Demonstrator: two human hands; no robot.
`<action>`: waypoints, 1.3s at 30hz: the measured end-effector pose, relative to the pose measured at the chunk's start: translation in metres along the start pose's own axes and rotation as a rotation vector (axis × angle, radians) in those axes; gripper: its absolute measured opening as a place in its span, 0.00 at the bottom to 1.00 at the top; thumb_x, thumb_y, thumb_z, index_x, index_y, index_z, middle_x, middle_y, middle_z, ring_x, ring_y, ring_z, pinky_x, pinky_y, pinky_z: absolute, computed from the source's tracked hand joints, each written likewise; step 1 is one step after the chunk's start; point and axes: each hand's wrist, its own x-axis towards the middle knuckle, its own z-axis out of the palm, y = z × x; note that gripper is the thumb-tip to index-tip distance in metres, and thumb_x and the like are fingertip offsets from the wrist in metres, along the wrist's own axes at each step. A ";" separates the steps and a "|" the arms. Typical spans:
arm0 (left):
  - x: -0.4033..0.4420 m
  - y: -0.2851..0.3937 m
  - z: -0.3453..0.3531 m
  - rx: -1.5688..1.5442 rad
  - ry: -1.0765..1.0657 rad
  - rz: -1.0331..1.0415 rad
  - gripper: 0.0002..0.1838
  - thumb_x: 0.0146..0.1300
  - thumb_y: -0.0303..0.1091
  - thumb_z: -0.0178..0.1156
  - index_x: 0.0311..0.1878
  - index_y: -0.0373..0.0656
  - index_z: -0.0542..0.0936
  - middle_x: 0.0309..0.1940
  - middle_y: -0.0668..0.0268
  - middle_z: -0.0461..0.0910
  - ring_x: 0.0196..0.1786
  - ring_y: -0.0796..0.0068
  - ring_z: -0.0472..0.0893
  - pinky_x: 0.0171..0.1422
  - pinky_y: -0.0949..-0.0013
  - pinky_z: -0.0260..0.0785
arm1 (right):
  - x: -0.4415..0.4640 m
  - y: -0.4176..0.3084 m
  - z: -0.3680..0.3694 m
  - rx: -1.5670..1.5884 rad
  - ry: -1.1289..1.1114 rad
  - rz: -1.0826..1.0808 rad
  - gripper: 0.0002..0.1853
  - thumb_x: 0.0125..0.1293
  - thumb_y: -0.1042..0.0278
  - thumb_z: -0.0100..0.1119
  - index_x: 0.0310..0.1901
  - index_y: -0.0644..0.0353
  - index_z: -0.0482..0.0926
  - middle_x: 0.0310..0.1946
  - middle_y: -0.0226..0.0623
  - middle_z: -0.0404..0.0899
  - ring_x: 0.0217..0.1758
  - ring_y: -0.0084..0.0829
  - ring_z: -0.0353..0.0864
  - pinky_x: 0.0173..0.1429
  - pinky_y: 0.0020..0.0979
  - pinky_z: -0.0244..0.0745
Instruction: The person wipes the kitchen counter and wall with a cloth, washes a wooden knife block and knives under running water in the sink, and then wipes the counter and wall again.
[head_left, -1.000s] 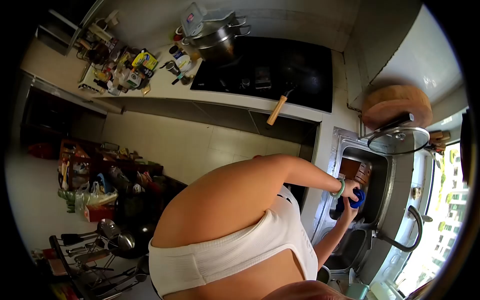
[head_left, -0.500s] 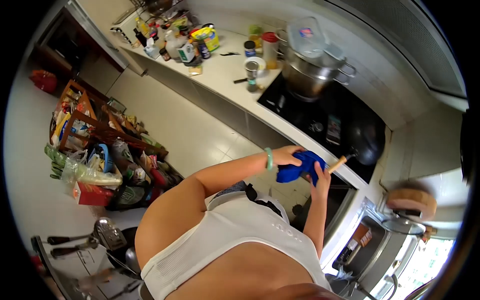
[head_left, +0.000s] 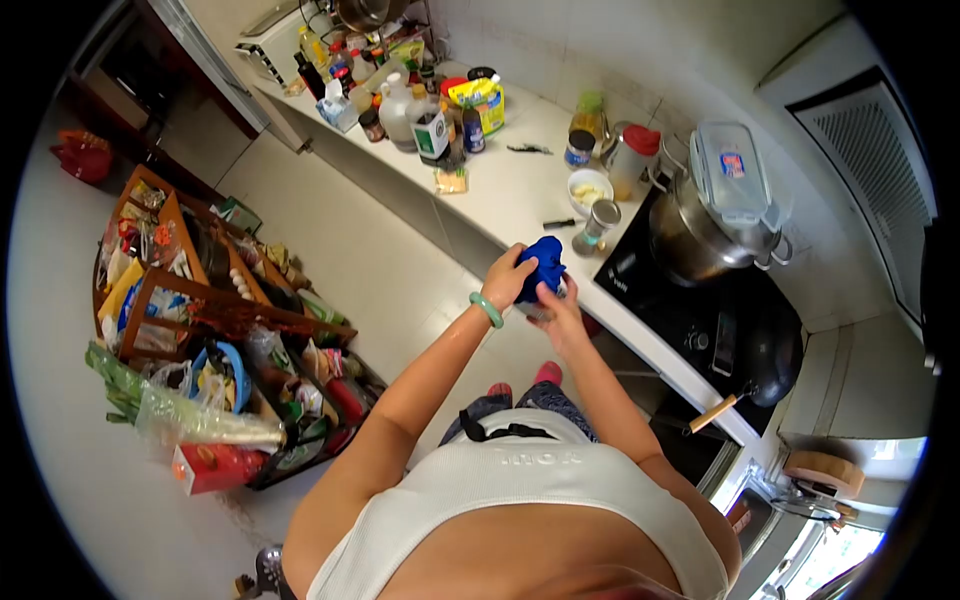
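Observation:
A bunched-up deep blue cloth (head_left: 543, 268) is between my two hands, in front of my body at the counter's edge. My left hand (head_left: 508, 277), with a green bangle at the wrist, is closed on its left side. From below and to the right, my right hand (head_left: 562, 318) grips the same cloth with its thumb pressed on it. A pale patch shows at the cloth's lower edge, too small to make out. Nearest on the counter stand a glass shaker with a metal lid (head_left: 597, 226) and a white bowl (head_left: 576, 200) holding pale pieces.
A steel pot (head_left: 690, 235) with a plastic container (head_left: 740, 165) on top stands on the black cooktop (head_left: 640, 275). A wok's wooden handle (head_left: 712, 413) juts over the edge. Bottles (head_left: 397, 105) crowd the far counter. A loaded wooden rack (head_left: 190, 320) is at left.
My hands and the blue cloth have moved left, away from the wok handle, toward the counter by the shaker. The view has turned, and the cloth looks more tightly bunched.

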 end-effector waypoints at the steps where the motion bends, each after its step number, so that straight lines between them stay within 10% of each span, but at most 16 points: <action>1: 0.004 0.004 -0.004 0.085 0.084 0.071 0.14 0.59 0.35 0.60 0.43 0.36 0.75 0.32 0.66 0.76 0.35 0.81 0.72 0.39 0.74 0.67 | 0.008 -0.001 0.009 -0.055 0.006 -0.029 0.50 0.53 0.59 0.70 0.68 0.46 0.41 0.62 0.41 0.57 0.61 0.39 0.66 0.54 0.50 0.66; 9: 0.073 0.030 -0.036 0.195 0.376 0.230 0.17 0.51 0.38 0.69 0.36 0.36 0.77 0.28 0.65 0.78 0.30 0.78 0.75 0.37 0.72 0.69 | 0.103 -0.016 0.027 -0.084 0.061 -0.177 0.20 0.57 0.72 0.60 0.52 0.56 0.68 0.47 0.32 0.75 0.47 0.29 0.76 0.44 0.38 0.74; 19: 0.141 0.050 -0.034 -1.201 -0.085 -0.254 0.21 0.68 0.46 0.47 0.49 0.37 0.76 0.41 0.58 0.81 0.42 0.63 0.81 0.50 0.63 0.75 | 0.170 -0.066 0.057 0.536 -0.268 0.022 0.35 0.65 0.35 0.41 0.61 0.59 0.65 0.60 0.42 0.68 0.63 0.38 0.67 0.63 0.45 0.64; 25: 0.196 -0.003 -0.044 -0.854 0.101 -0.514 0.21 0.68 0.45 0.47 0.46 0.34 0.77 0.40 0.58 0.81 0.36 0.67 0.81 0.46 0.67 0.74 | 0.206 -0.058 0.072 0.224 -0.072 -0.124 0.29 0.64 0.52 0.56 0.61 0.60 0.63 0.54 0.39 0.71 0.57 0.32 0.72 0.62 0.33 0.66; 28: 0.229 -0.020 -0.054 0.051 0.194 -0.229 0.29 0.64 0.51 0.53 0.23 0.28 0.78 0.18 0.53 0.78 0.20 0.67 0.74 0.31 0.62 0.67 | 0.232 -0.058 0.074 0.145 0.056 -0.126 0.23 0.62 0.60 0.61 0.54 0.64 0.69 0.47 0.38 0.75 0.50 0.29 0.75 0.55 0.30 0.71; 31: 0.247 -0.011 -0.069 0.265 0.217 -0.154 0.32 0.61 0.55 0.53 0.20 0.28 0.77 0.15 0.48 0.74 0.20 0.61 0.74 0.32 0.60 0.66 | 0.255 -0.061 0.089 -0.015 0.165 -0.211 0.20 0.62 0.60 0.60 0.47 0.68 0.73 0.41 0.38 0.77 0.44 0.28 0.77 0.49 0.28 0.72; 35: 0.277 -0.001 -0.094 0.124 0.201 -0.084 0.29 0.67 0.56 0.43 0.33 0.35 0.77 0.28 0.46 0.78 0.35 0.48 0.77 0.43 0.56 0.67 | 0.282 -0.085 0.112 -0.480 0.363 -0.414 0.23 0.62 0.65 0.58 0.53 0.72 0.67 0.46 0.44 0.74 0.47 0.32 0.75 0.53 0.31 0.69; 39: 0.286 -0.006 -0.100 -0.426 0.127 -0.129 0.16 0.70 0.47 0.44 0.44 0.42 0.67 0.34 0.61 0.76 0.34 0.72 0.76 0.40 0.70 0.68 | 0.336 -0.142 0.115 -0.784 0.639 -0.733 0.27 0.62 0.67 0.57 0.59 0.69 0.62 0.48 0.51 0.73 0.50 0.42 0.74 0.58 0.37 0.66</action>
